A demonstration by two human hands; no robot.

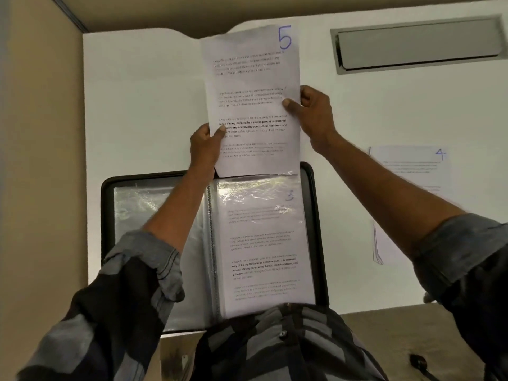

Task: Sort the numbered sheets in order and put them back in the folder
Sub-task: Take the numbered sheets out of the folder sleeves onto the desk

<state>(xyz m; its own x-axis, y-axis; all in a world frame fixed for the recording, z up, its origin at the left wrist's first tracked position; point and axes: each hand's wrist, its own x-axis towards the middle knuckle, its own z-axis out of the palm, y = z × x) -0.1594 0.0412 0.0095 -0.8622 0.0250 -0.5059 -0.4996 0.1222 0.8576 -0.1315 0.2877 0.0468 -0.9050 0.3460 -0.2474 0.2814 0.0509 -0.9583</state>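
Head view: left hand (204,145) and right hand (310,116) each pinch one side edge of sheet 5 (253,105), thumb on the front and fingers behind. The sheet's lower edge meets the mouth of the plastic sleeve (264,188) on the right page of the open folder (105,215), where sheet 3 (264,243) shows. Sheet 4 (412,171) lies on the table (137,105), well to the right. Risk: filing sheet 5 next skips sheet 4 and breaks the order. Uneven pressure may buckle the lower edge at the sleeve mouth.
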